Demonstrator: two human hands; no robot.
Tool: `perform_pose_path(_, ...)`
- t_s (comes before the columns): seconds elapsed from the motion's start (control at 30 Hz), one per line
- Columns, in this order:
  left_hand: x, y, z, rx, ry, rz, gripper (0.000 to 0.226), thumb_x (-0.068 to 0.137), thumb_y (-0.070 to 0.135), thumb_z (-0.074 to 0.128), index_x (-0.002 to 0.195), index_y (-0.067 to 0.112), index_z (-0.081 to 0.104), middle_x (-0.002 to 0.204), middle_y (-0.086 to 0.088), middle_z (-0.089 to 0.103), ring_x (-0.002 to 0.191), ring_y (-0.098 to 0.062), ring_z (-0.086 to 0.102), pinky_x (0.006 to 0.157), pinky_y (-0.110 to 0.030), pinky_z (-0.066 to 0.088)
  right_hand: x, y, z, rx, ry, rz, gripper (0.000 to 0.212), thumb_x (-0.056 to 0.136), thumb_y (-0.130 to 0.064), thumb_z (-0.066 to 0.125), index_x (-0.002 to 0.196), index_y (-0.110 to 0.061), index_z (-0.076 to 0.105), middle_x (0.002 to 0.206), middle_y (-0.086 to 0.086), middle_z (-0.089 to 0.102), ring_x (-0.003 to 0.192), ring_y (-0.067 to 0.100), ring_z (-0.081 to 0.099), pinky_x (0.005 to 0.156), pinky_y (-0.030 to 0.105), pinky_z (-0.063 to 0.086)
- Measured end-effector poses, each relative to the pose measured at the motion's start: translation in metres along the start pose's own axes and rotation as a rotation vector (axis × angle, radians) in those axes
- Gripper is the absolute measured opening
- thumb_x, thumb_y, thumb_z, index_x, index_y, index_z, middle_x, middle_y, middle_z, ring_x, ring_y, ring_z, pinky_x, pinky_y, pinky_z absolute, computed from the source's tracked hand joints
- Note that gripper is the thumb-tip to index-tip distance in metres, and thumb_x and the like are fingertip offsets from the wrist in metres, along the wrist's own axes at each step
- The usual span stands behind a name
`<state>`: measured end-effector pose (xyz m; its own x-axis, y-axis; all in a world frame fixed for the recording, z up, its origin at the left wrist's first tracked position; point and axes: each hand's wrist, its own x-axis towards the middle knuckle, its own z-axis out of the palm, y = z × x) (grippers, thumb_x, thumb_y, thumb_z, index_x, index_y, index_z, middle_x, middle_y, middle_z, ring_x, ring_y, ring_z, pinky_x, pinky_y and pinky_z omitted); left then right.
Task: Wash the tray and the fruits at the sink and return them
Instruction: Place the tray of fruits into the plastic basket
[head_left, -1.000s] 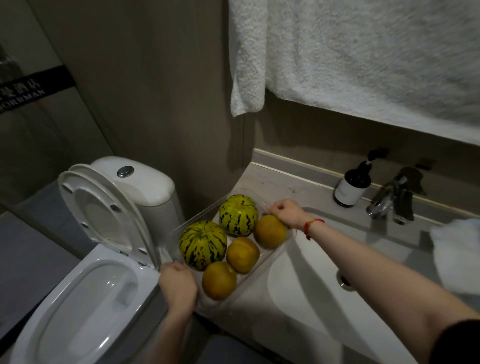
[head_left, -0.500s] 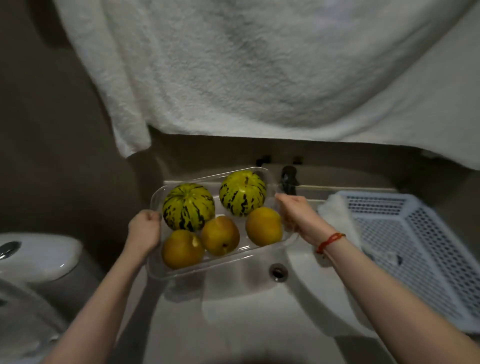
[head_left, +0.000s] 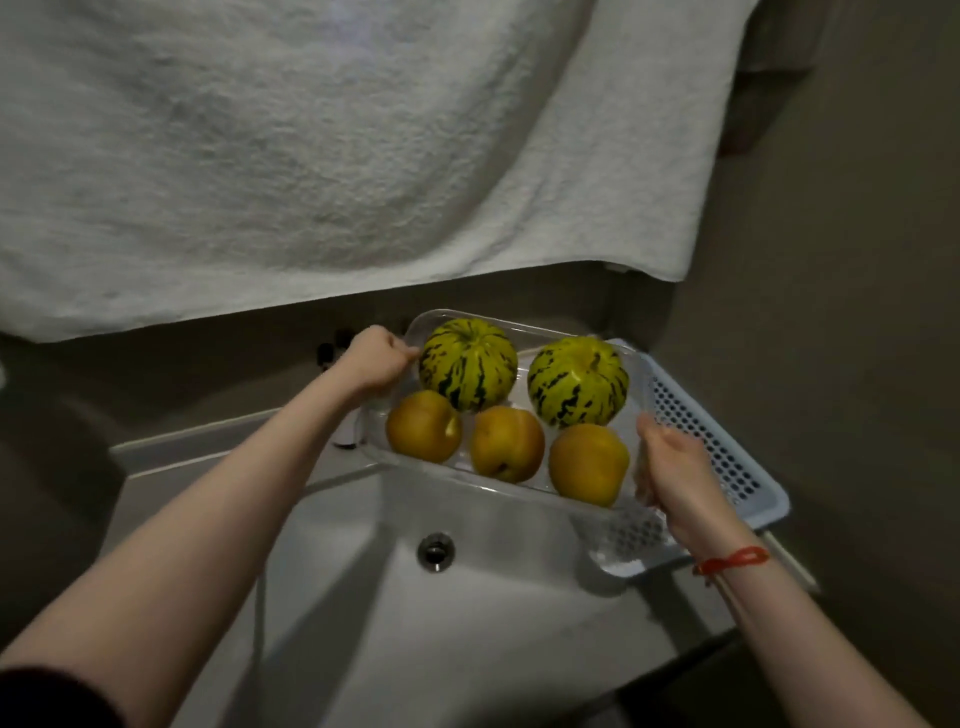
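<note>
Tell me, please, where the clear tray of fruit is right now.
In the head view, the clear tray is held between both hands, over the sink's back-right corner and the white basket.

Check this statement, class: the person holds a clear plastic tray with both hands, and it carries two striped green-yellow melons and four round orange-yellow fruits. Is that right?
Not quite. The head view shows three round orange-yellow fruits, not four. The rest holds: the left hand and right hand hold the clear plastic tray, and it carries two striped green-yellow melons.

White towel (head_left: 291, 156) hangs on dim brown wall (head_left: 831, 260).
</note>
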<state>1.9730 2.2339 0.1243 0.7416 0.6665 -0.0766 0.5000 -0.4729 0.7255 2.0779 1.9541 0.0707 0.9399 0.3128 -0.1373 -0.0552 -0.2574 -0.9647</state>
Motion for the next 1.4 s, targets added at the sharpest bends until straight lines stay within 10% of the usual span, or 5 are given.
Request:
perform_pose_path(0.67,0.145,0.125,0.194,0.244,-0.350,0.262,0.015,0.091,0.004,0.048,0.095,0.010,0.062,0.096,-0.010,0.057,0.094,-0.019,0.052,0.078,-0.030,0.040,0.017,0.068,-0.031,0.060,-0.018,0.436,0.034,0.098,-0.012,0.046,0.068,0.001,0.058,0.061,0.012,0.066,0.055,0.020,0.065,0.067,0.035,0.058)
perform_pose_path(0.83,0.158,0.116,0.218,0.237,-0.348,0.241,0.026,0.094,0.010,0.050,0.113,0.000,0.065,0.117,-0.018,0.064,0.113,-0.028,0.057,0.091,-0.031,0.042,0.031,0.061,-0.028,0.085,-0.035,0.556,0.038,0.092,-0.023,0.059,0.121,0.001,0.055,0.100,0.008,0.070,0.097,0.022,0.064,0.093,0.029,0.046)
perform_pose_path(1.0,0.164,0.103,0.233,0.199,-0.349,0.241,0.027,0.095,0.014,0.051,0.113,0.000,0.065,0.118,-0.017,0.064,0.113,-0.027,0.057,0.091,-0.030,0.042,0.035,0.072,-0.023,0.144,-0.130,0.634,0.025,0.091,-0.001,0.054,0.113,0.010,0.055,0.082,0.015,0.061,0.065,0.022,0.060,0.050,0.025,0.053)
perform_pose_path(1.17,0.167,0.096,0.247,0.172,-0.348,0.233,0.027,0.095,0.014,0.052,0.111,-0.004,0.063,0.117,-0.019,0.063,0.114,-0.028,0.056,0.090,-0.029,0.042,0.040,0.063,-0.018,0.322,-0.139,0.743,0.015,0.091,0.003,0.048,0.078,0.006,0.056,0.066,0.017,0.052,0.056,0.027,0.052,0.051,0.032,0.046)
perform_pose_path(1.4,0.170,0.085,0.260,0.192,-0.363,0.184,0.009,0.094,0.006,0.048,0.092,0.009,0.055,0.105,-0.015,0.059,0.103,-0.023,0.054,0.084,-0.028,0.040,0.046,0.060,-0.030,0.508,-0.210,0.769,0.014,0.095,0.006,0.039,0.092,0.000,0.051,0.074,0.006,0.048,0.051,0.005,0.055,0.049,0.019,0.046)
